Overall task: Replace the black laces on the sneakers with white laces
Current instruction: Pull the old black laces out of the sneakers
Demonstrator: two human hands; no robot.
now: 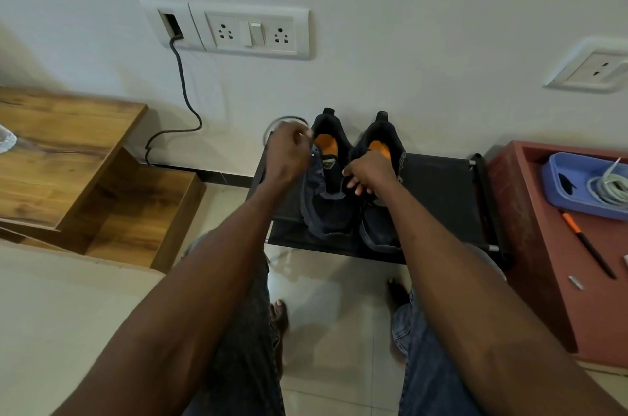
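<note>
Two dark sneakers with orange insoles stand side by side on a black rack (pixel 441 198) against the wall. My left hand (pixel 289 157) is raised beside the left sneaker (pixel 329 184) and grips a black lace (pixel 282 121), which arcs in a blurred loop above the hand. My right hand (pixel 368 176) rests on the right sneaker (pixel 380 211), fingers curled at the tongues between the two shoes. White laces (pixel 608 186) lie coiled in a blue tray (pixel 560 194) at the far right.
A red-brown table (pixel 530 245) at the right carries the blue tray and an orange-and-black tool (pixel 588 244). Wooden furniture (pixel 68 160) stands at the left. A dark cable (pixel 185 89) hangs from wall sockets. My knees and bare feet are below on the tiled floor.
</note>
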